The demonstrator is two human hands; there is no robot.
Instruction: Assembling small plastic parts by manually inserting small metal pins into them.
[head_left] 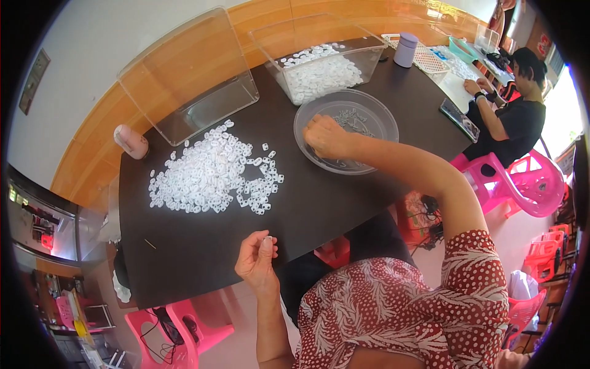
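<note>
With a big pile left beyond it, the left hand pinches one white piece; the right hand, clenched, digs in the bowl, contents hidden.

Small assembly workshop: dark bench heaped with small white plastic parts; clear bins at 12 o'clock; pink plastic chairs at 3 o'clock; a second person working at 2 o'clock.
</note>
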